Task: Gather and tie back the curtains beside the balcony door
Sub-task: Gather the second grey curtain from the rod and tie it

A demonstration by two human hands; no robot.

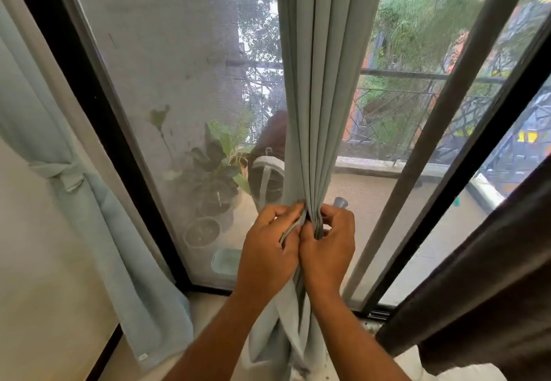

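Observation:
A pale grey-green curtain (319, 88) hangs in the middle of the view, bunched into tight pleats in front of the balcony door. My left hand (268, 249) and my right hand (328, 249) press together around the gathered bundle at waist height. The left fingers pinch a narrow strip of matching fabric, the tie-back (290, 231), against the pleats. The right fingers curl around the bundle's right side. Below my hands the curtain falls loose to the floor. At the left, a second pale curtain (98, 216) hangs knotted with its own tie (64, 171).
A dark brown curtain (477, 276) hangs at the right edge. Black door frames (98, 130) flank a mesh screen. Beyond it the balcony holds potted plants (217, 171), a railing and a fan. A pale wall stands at far left.

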